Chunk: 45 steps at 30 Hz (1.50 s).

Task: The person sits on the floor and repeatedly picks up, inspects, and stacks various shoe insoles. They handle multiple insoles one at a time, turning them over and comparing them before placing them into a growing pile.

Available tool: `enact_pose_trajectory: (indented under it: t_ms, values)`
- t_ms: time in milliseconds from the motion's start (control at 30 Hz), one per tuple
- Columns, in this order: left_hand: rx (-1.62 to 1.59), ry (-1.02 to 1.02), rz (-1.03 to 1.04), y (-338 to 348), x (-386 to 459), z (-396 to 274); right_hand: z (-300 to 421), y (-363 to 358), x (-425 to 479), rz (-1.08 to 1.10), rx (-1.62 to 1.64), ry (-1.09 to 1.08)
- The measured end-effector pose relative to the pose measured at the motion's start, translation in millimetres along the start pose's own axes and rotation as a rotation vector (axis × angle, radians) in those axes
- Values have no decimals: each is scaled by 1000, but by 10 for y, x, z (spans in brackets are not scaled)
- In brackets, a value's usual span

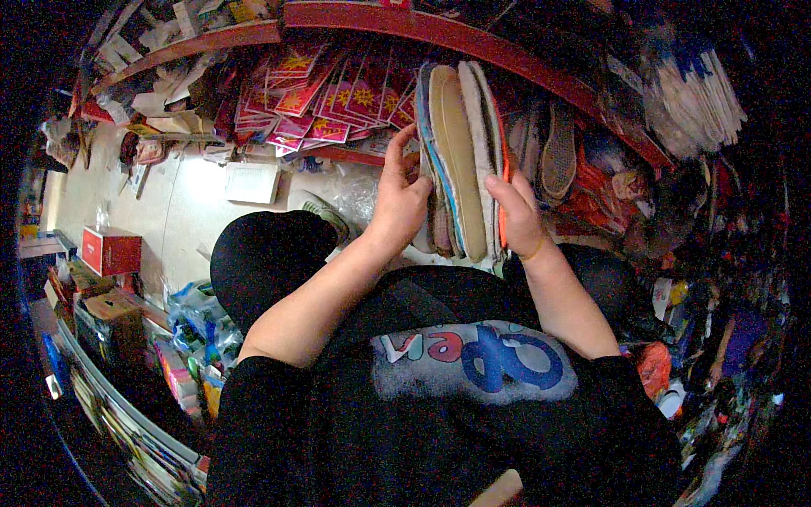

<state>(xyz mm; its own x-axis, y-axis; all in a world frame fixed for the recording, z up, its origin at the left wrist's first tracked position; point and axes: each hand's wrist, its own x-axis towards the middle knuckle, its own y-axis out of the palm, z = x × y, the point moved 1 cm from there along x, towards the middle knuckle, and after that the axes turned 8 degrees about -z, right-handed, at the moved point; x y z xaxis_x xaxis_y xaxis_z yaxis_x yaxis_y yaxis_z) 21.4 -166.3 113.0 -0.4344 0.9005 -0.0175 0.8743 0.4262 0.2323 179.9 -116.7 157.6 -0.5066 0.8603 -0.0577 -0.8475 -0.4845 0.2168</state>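
Between my two hands I hold a bundle of shoe insoles, stood on their long edges with their tips away from me. A tan one faces up in the middle, with grey, blue-edged and orange-edged ones beside it. My left hand grips the bundle's left side, thumb on top. On the right side, my right hand presses with its thumb on a light grey insole by the orange edge. Just beyond the bundle lie pink-and-red printed packets on a low shelf. More insoles rest to its right.
A red shelf edge curves across the top, above the packets. White stacked items stand at upper right. On the floor are a white box, a red box and clear plastic wrapping. Plastic bags lie left of my leg.
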Motion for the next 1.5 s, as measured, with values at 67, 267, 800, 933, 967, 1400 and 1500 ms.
enact_pose_trajectory:
  t_ms: [67, 267, 800, 933, 967, 1400, 1500]
  values:
    - [-41, 22, -6, 6, 1, -10, 22, 8, -10, 13, 71, 32]
    - [-209, -26, 23, 32, 8, -132, 51, 97, -7, -54, 11, -69]
    - [118, 118, -51, 67, -49, 1, -62, 239, -28, -72, -511, -334]
    - [63, 54, 17, 58, -50, -29, 1, 223, 5, -123, -418, -234]
    - [26, 47, 18, 51, -32, 15, -9, 193, 11, -142, -304, -162]
    - [-119, -147, 34, 20, 1, -63, -27, 110, 56, -171, -65, -10]
    - [-104, -113, 39, 42, -2, -22, -74, 142, 66, -167, -133, -89]
